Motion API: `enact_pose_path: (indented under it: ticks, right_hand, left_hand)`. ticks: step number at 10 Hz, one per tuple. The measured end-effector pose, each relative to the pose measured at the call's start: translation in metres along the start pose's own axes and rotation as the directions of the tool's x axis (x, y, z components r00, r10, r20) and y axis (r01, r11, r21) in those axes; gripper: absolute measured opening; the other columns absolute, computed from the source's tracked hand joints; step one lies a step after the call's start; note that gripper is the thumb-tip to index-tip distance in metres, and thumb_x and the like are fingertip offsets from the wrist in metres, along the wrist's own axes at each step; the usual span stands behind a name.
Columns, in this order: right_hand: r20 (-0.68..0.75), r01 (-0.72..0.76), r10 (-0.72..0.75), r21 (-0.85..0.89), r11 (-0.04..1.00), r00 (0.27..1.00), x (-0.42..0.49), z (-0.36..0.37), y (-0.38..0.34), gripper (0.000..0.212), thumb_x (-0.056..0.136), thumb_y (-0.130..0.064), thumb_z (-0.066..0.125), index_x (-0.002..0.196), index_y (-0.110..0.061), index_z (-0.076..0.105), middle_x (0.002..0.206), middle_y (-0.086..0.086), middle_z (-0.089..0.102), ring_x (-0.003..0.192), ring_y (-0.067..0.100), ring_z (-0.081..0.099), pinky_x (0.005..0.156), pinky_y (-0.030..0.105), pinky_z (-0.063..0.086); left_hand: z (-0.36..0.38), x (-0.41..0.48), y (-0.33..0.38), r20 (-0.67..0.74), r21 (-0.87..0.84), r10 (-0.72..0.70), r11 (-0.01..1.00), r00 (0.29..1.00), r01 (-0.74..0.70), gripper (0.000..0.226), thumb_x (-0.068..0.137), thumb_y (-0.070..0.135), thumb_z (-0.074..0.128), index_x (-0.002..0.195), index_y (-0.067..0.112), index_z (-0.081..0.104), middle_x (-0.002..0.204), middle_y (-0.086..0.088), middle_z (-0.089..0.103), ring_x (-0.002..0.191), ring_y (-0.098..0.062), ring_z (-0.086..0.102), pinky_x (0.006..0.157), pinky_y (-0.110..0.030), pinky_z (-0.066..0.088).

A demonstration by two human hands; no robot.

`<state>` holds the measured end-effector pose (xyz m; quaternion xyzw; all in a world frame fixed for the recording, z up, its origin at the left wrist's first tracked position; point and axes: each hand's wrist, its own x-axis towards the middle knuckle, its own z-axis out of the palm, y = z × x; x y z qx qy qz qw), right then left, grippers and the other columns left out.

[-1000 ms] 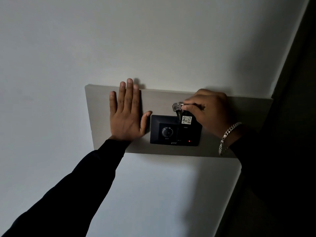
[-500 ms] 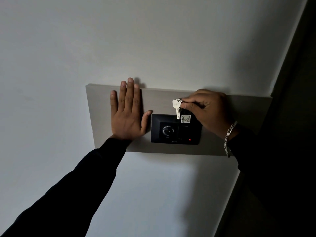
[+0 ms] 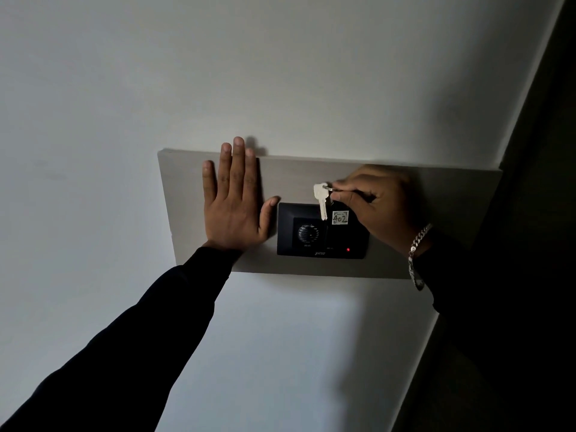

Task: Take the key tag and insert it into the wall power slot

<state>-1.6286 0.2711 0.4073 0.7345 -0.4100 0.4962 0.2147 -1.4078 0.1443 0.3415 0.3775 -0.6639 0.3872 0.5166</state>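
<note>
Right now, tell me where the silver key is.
In the head view, the silver key hangs from the ring pinched by the right hand, blade down over the top edge of the black wall unit, left of the 402 label.

Dark key tag (image 3: 339,217) with white square label reading "402", upright against top right of black rectangular wall power unit (image 3: 322,230); whether in the slot, cannot tell. Silver metal key (image 3: 321,199) hangs blade-down beside it from a ring. Unit: round grille left, red light lower right.
</note>
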Motion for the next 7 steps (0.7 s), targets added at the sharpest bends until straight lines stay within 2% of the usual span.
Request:
enact_pose_path:
  ticks: [1,2,3,4,5,6,7]
  right_hand:
    - [-0.023,-0.035,0.036,0.015,0.999,0.999,-0.004,0.003,0.003,0.013,0.082,-0.016,0.075,0.087,-0.005,0.078,0.079,0.009,0.075,0.069,0.018,0.069,0.064,0.034,0.054]
    - [-0.013,-0.028,0.028,0.003,1.0,1.0,-0.005,0.002,0.003,0.016,0.082,-0.019,0.074,0.09,-0.005,0.078,0.081,0.009,0.076,0.07,0.017,0.07,0.066,0.032,0.055]
    - [0.022,-0.04,0.041,-0.013,0.999,0.999,-0.007,0.0,-0.002,0.019,0.082,-0.019,0.073,0.094,-0.005,0.077,0.085,0.009,0.075,0.07,0.013,0.067,0.069,0.023,0.054]
    - [0.065,-0.079,0.082,-0.05,0.996,0.995,-0.009,-0.01,-0.008,0.022,0.083,-0.012,0.07,0.104,-0.008,0.075,0.091,0.008,0.073,0.064,0.012,0.06,0.068,0.023,0.054]
    - [0.095,-0.122,0.128,-0.068,0.99,0.987,-0.008,-0.028,-0.021,0.035,0.081,-0.007,0.068,0.115,-0.013,0.069,0.096,0.005,0.069,0.058,0.016,0.057,0.063,0.018,0.052]
    - [-0.075,-0.084,0.084,-0.002,0.996,0.994,0.007,-0.061,-0.04,0.028,0.082,-0.011,0.067,0.108,-0.02,0.071,0.095,-0.002,0.071,0.058,0.014,0.059,0.06,0.014,0.049]
    - [-0.299,0.002,0.05,0.172,0.985,0.953,0.02,-0.103,-0.067,0.016,0.089,-0.026,0.066,0.103,-0.029,0.072,0.091,-0.008,0.074,0.071,0.016,0.068,0.066,0.026,0.056]
  left_hand:
    - [0.0,0.0,-0.001,0.011,0.003,0.006,1.0,1.0,-0.006,0.077,0.096,0.049,0.031,0.153,-0.002,0.024,0.162,-0.022,0.021,0.154,-0.035,0.015,0.124,-0.059,0.018]
    - [0.0,-0.001,-0.001,0.031,-0.004,-0.003,1.0,1.0,0.003,0.077,0.096,0.05,0.029,0.154,-0.001,0.022,0.163,-0.019,0.016,0.155,-0.034,0.012,0.125,-0.057,0.016]
    - [-0.001,-0.002,-0.001,0.059,0.006,-0.003,1.0,0.998,0.002,0.077,0.096,0.05,0.029,0.155,0.0,0.02,0.164,-0.018,0.013,0.156,-0.032,0.008,0.126,-0.057,0.015]
    - [-0.004,-0.002,-0.002,0.094,-0.003,0.015,1.0,0.995,-0.014,0.078,0.096,0.049,0.031,0.155,0.0,0.017,0.164,-0.021,0.017,0.156,-0.033,0.006,0.125,-0.059,0.014]
    - [-0.014,-0.002,-0.002,0.164,-0.075,0.023,0.997,0.986,-0.011,0.078,0.098,0.05,0.031,0.155,0.0,0.015,0.165,-0.023,0.015,0.156,-0.034,0.002,0.126,-0.059,0.009]
    - [-0.023,0.024,-0.003,0.169,-0.154,0.069,0.987,0.983,-0.043,0.076,0.099,0.051,0.027,0.155,0.0,0.016,0.166,-0.022,0.015,0.156,-0.034,0.005,0.126,-0.059,0.007]
    - [-0.033,0.074,0.001,0.134,-0.23,0.089,0.972,0.987,-0.056,0.074,0.099,0.047,0.028,0.156,0.001,0.016,0.166,-0.022,0.015,0.156,-0.035,0.008,0.127,-0.057,0.007]
